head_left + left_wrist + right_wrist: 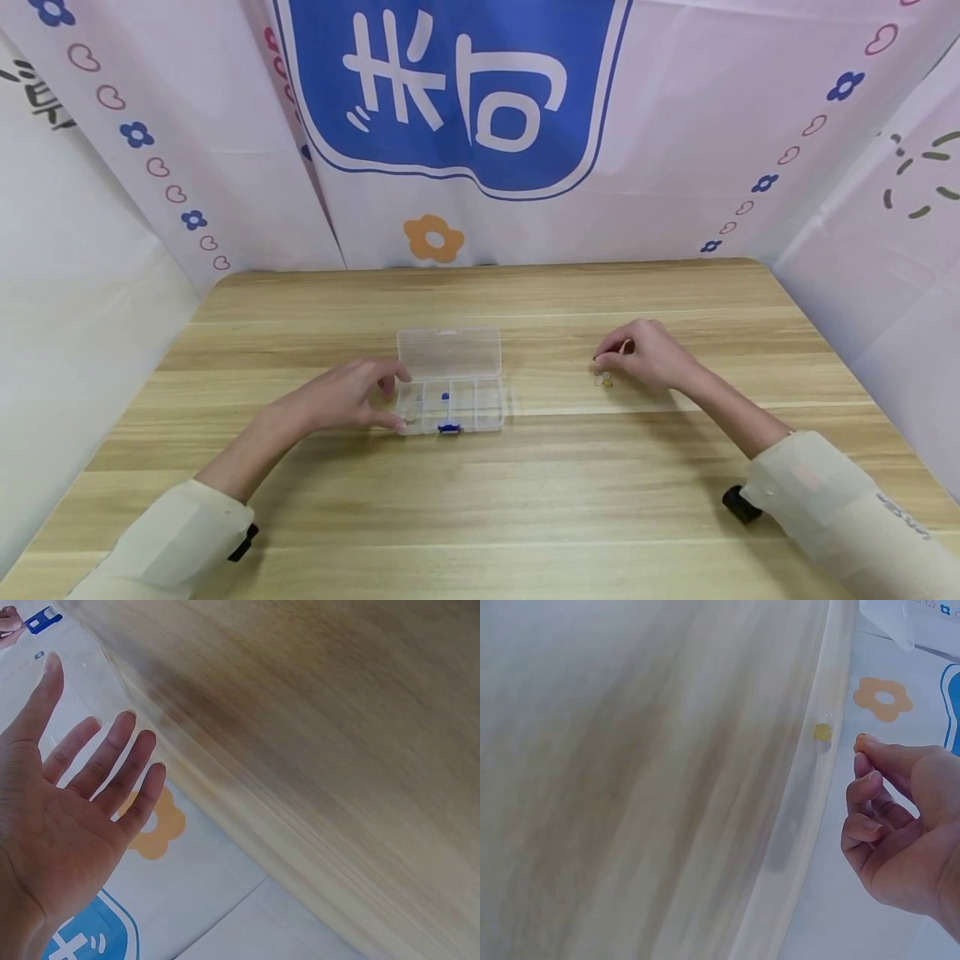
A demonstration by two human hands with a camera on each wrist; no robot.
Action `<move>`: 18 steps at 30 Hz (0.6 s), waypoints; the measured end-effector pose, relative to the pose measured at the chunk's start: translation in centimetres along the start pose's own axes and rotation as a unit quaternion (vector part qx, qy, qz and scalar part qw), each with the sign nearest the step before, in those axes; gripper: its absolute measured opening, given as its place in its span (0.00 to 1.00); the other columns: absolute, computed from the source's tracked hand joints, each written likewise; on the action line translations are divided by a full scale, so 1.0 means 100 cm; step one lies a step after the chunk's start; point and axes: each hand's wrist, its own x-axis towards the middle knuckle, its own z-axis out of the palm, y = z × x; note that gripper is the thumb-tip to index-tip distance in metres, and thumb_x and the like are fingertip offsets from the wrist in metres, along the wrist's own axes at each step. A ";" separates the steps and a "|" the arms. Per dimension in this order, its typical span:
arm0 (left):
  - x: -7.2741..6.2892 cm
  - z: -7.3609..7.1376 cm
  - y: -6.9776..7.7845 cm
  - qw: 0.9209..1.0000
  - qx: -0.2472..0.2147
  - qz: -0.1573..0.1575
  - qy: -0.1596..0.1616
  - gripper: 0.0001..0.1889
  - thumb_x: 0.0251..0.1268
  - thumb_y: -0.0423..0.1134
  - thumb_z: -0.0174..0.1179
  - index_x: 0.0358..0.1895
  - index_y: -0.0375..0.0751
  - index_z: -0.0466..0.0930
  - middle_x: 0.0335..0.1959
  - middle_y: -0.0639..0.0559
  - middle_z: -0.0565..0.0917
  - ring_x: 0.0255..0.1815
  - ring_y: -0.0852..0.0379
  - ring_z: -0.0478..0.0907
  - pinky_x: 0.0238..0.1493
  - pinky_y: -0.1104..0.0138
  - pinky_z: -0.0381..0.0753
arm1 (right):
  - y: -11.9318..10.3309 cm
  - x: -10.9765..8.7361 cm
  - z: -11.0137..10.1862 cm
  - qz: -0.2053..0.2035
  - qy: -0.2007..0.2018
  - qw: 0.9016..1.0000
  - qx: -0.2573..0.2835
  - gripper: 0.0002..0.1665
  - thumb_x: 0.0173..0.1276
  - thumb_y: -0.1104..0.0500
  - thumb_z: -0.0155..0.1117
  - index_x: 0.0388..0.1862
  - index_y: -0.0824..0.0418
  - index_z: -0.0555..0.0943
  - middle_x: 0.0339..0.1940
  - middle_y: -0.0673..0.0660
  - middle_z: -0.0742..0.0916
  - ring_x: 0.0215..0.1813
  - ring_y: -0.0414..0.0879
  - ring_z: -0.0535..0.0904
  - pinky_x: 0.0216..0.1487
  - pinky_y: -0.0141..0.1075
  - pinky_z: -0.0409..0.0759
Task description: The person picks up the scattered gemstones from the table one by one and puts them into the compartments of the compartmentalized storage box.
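"One box (462, 400): lying where?"
"Left of the right hand (651, 354), long axis running sideways. That grip's pinching a tiny orange piece (861, 738); left hand (354, 395) is sitting nearer, fingers spread, touching box end."

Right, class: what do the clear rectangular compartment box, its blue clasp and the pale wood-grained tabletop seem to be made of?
Clear compartment box: probably smooth, hard plastic; see-through with thin dividers.
Blue clasp: likely opaque plastic, evenly coloured; finish unclear.
Wood-grained tabletop: wood or wood-look laminate, seemingly smooth, with long grain streaks; unclear which.
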 end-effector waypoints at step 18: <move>0.000 -0.002 0.002 1.000 -0.005 -0.004 -0.007 0.33 0.55 0.52 0.79 0.57 0.33 0.81 0.40 0.50 0.84 0.43 0.52 0.81 0.48 0.55 0.82 | -0.018 0.009 0.009 -0.008 -0.011 0.999 0.043 0.06 0.73 0.64 0.69 0.40 0.66 0.90 0.33 0.58 0.90 0.29 0.45 0.78 0.31 0.31 0.75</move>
